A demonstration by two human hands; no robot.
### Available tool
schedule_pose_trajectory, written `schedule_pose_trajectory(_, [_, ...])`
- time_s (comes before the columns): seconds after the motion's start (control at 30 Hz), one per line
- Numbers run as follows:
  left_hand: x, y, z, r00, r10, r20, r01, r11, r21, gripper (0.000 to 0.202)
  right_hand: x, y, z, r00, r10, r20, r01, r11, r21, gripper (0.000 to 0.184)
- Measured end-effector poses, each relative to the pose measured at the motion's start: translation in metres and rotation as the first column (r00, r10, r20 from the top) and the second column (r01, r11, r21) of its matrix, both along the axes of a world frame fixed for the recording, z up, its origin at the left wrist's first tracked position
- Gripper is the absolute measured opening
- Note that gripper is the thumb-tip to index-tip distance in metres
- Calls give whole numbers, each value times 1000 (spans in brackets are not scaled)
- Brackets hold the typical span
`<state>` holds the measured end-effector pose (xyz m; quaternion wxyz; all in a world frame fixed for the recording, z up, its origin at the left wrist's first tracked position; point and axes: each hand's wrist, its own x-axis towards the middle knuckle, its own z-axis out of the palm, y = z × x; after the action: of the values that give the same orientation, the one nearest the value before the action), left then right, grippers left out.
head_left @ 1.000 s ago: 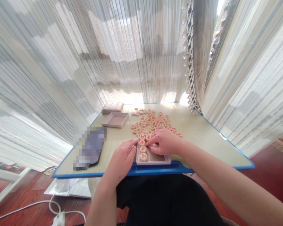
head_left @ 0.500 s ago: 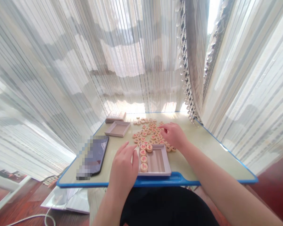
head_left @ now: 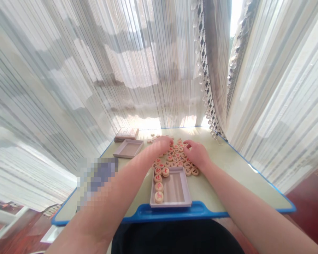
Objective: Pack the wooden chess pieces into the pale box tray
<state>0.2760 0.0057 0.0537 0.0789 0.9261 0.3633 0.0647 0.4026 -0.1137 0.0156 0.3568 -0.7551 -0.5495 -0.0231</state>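
Xiangqi pieces (head_left: 177, 155), round and pale with red or black characters, lie in a loose cluster on the table. My left hand (head_left: 163, 143) reaches over the left far side of the cluster, its fingers bent down and mostly hidden behind the hand. At the right edge, my right hand (head_left: 196, 152) rests by the pieces with thumb and forefinger apart, nothing visible between them. In front stands a shallow open box (head_left: 186, 190). A column of red-marked pieces (head_left: 158, 186) fills its left side, with one more piece (head_left: 165, 172) beside the top one.
An empty box lid (head_left: 128, 148) lies at the far left, with a small printed box (head_left: 126, 133) behind it. A phone or tablet (head_left: 106, 173), partly blurred out, sits left under my left forearm. The table (head_left: 233, 176) has a blue rim; curtains hang behind it.
My left hand has left the open box's left side and moved forward over the pieces. My right hand has shifted slightly and stays by the cluster. The view has tilted a little.
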Motion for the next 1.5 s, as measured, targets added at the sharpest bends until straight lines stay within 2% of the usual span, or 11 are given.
schedule_pose_trajectory(0.2, [7,19,-5,986,-142,-87,150,984,94,23,-5,3,-3,994,47,98,-58,992,114,21])
schedule_pose_trajectory(0.47, [6,22,-13,973,-201,-112,218,963,160,27,-5,4,-1,998,60,2,-60,987,147,21])
schedule_pose_trajectory(0.57, [5,23,-15,978,-184,-102,198,968,151,29,-5,3,1,997,78,-19,-73,983,168,22])
schedule_pose_trajectory(0.77, [1,29,-20,984,-175,45,169,980,100,30,-4,-2,2,995,61,-73,-40,964,262,21])
schedule_pose_trajectory(0.9, [1,28,-23,985,-130,114,119,988,93,36,-3,-1,2,991,79,-109,-53,972,229,21])
schedule_pose_trajectory(1.1, [-2,16,-22,967,-123,225,89,984,154,23,-3,-2,2,990,100,-95,-82,980,179,22])
schedule_pose_trajectory(1.2, [-3,7,-20,896,-26,442,25,1000,10,26,-3,-3,2,990,114,-84,-98,979,179,21])
schedule_pose_trajectory(1.27, [-1,2,-21,813,45,581,65,984,-168,29,-2,-3,2,990,115,-79,-99,979,181,21])
schedule_pose_trajectory(1.37, [4,-6,-24,691,140,709,244,878,-411,35,1,0,0,989,115,-90,-96,977,190,23])
schedule_pose_trajectory(1.43, [7,-10,-25,629,201,751,328,807,-491,41,3,1,-2,989,110,-104,-88,976,198,25])
schedule_pose_trajectory(1.5, [8,-13,-24,598,234,767,361,775,-518,46,4,3,-2,988,106,-114,-82,976,203,27])
